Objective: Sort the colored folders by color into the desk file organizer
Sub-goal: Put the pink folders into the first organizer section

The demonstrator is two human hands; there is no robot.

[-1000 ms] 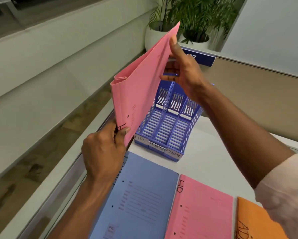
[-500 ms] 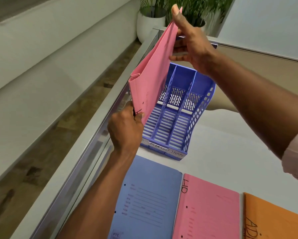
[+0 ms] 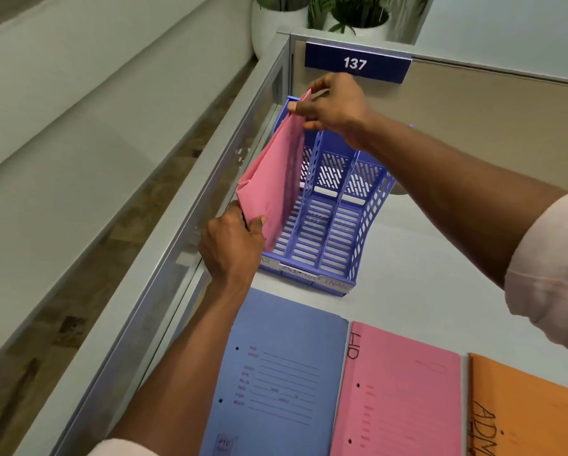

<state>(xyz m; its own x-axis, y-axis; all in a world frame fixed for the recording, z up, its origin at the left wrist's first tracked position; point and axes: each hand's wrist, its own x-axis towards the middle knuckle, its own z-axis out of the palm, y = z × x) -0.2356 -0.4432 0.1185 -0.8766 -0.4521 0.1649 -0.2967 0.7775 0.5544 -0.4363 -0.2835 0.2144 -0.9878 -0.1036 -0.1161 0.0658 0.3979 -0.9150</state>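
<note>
Pink card folder (image 3: 272, 179), stood on edge and leaning left, sits partly in the leftmost slot of the violet-blue lattice plastic desk file organizer (image 3: 370, 225), just above frame centre. Whether its bottom edge has met the slot floor cannot be told. Its long axis runs along the slot, from about 7 o'clock near the person up to 1 o'clock at the far wall. The left hand (image 3: 233, 248) pinches the near lower corner at the 7 o'clock end and is the nearer one to the body. The right hand (image 3: 332, 103) pinches the far top corner at 12 o'clock. On the white desk (image 3: 424, 274), from 6 to 4 o'clock, lie a flat blue folder (image 3: 282, 373), a second pink folder (image 3: 397, 396) and an orange folder (image 3: 526, 413), all unsorted.
</note>
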